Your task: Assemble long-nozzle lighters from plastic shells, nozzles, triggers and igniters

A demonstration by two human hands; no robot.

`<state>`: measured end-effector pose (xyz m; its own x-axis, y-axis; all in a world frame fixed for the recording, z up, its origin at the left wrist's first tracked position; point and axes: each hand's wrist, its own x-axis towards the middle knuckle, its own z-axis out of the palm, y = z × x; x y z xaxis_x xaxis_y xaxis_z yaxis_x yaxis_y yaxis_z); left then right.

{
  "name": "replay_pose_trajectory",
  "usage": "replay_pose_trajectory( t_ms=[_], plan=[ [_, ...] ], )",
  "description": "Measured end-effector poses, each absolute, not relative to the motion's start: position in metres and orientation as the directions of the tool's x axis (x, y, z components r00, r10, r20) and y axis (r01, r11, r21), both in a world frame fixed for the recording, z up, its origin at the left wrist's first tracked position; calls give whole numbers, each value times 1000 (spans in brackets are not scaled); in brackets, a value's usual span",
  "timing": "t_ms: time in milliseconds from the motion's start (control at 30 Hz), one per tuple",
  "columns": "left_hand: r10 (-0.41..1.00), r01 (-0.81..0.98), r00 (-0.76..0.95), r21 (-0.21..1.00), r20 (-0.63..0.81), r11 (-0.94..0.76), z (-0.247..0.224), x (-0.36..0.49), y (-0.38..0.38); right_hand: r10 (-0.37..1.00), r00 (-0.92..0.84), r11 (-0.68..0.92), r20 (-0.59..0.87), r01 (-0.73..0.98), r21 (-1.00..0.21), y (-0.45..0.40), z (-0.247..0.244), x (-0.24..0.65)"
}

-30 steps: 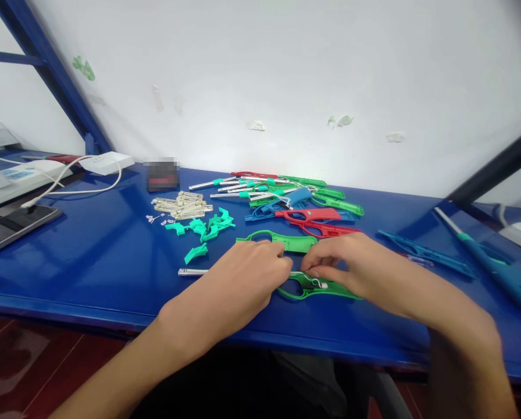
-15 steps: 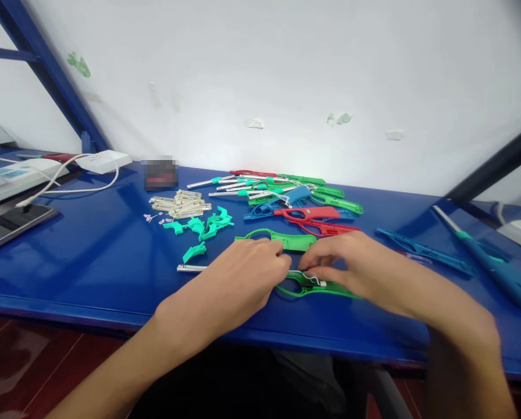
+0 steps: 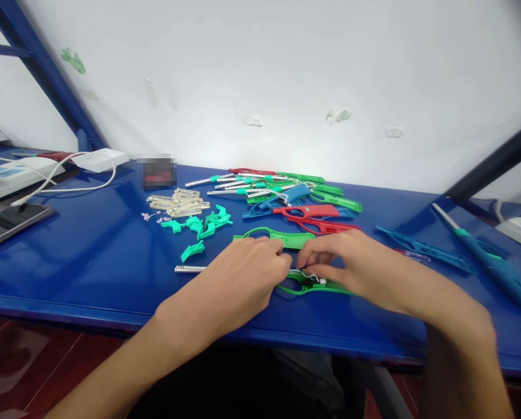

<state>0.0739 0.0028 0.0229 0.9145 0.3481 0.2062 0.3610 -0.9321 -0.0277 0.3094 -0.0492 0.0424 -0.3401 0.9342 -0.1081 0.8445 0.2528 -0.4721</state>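
My left hand is closed over the front of a green gas lighter half lying near the table's front edge. A metal tube sticks out to the left from beneath this hand. The curled fingers of my right hand are brought together inside the same half, beside a thin white wire with a small white end piece. What those fingertips pinch is hidden. Just behind both hands lies another green lighter half.
Turquoise plastic clips and pale slim parts lie to the left. Behind are red lighter casings and metal tubes. A blue lighter rests at right. A phone with a white cable lies far left.
The camera view has shifted very slightly. My right fingertips have moved a little at the wire, while my left hand keeps its hold.
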Motion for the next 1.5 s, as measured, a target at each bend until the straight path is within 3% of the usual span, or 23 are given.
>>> replay_pose_trajectory(
  t_ms=[567, 867, 1100, 1500],
  plan=[
    [387, 384, 911, 49, 145, -922, 30, 70, 0, 931, -345, 253, -117, 844, -473, -55, 51, 306],
    [386, 380, 916, 76, 111, -922, 34, 68, 1, 927, -345, 213, -150, 811, -545, -60, 51, 315],
    [379, 375, 919, 59, 106, -925, 32, 67, 1, 934, -333, 244, -129, 859, -450, -57, 50, 307],
    [376, 376, 919, 18, 116, -926, 33, 73, -3, 938, -347, 317, 5, 852, -416, -53, 45, 285]
  ],
)
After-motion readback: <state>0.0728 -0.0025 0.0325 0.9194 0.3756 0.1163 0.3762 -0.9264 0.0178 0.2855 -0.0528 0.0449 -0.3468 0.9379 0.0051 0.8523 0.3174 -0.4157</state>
